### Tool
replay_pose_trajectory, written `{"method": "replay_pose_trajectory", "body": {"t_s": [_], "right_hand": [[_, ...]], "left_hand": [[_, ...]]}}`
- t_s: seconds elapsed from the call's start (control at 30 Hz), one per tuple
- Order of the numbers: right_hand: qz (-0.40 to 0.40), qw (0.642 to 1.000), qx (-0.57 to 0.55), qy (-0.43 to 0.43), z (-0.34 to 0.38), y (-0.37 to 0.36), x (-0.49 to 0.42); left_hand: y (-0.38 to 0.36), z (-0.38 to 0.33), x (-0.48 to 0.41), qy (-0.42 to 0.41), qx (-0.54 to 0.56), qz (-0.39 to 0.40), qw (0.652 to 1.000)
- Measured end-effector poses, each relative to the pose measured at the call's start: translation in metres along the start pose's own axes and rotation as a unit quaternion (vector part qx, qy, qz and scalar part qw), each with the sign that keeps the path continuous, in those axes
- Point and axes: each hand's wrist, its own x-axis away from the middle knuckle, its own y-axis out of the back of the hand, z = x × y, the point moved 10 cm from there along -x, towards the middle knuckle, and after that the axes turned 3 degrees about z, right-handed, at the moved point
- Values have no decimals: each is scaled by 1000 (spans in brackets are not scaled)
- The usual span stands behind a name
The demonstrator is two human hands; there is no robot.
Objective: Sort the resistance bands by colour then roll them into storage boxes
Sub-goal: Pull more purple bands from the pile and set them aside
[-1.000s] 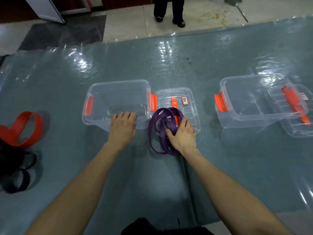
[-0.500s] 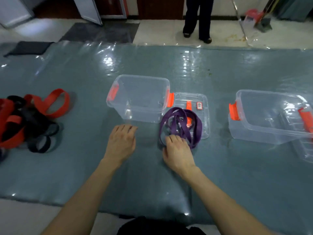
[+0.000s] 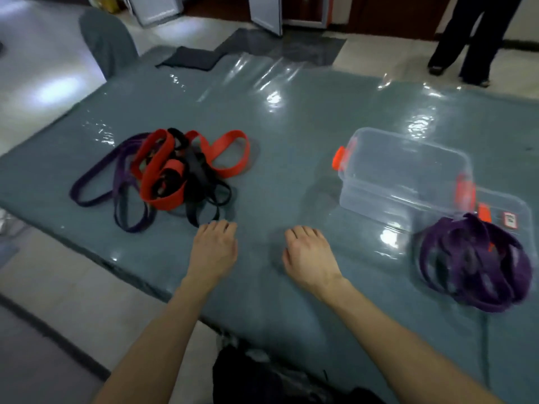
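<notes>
- While the table (image 3: pixel 291 121) fills most of your view, a grey-green cover under glossy clear film, nothing on it looks boxed yet.
- Mixed pile (image 3: pixel 175 176), left of centre: red, black and purple bands tangled together. Step in hand is the colour sort, and I'd judge it early.
- Storage box (image 3: pixel 402 176) on your right: clear, orange latches, looks empty. Its lid (image 3: pixel 516 205) lies flat just beside it.
- Purple bundle (image 3: pixel 472 266): loosely coiled, outside the box, overlapping the lid's near edge.
- Next move, my read: pull one colour free of the pile. The purple loops on its left side would match the bundle. The bands interloop, so expect drag — pin the rest with your other hand.
- Left hand (image 3: pixel 214 249): palm down, fingers loosely curled, holding nothing. Its fingertips are just short of a black loop at the pile's near edge.
- Right hand (image 3: pixel 306 255): same pose, empty, over bare table between pile and box, well apart from the bundle. Can't tell if either hand touches the surface.
</notes>
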Motion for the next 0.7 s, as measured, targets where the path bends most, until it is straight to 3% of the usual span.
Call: {"method": "replay_pose_trajectory", "body": {"t_s": [0.23,0.47,0.6,0.7], "right_hand": [[61,997,-32,18,150,-54,-133],[79,993,-8,89,273,-87,-281],[154,985,29,74,267,-139,-312],[143,989,12,31,231,-157,-300]], "left_hand": [[-4,199,-12,44,-1,29,999],[-28,388,-26,182,44,73,980],[-59,441,-37,255,69,106,959],[-85,464,-48,301,95,156,936]]}}
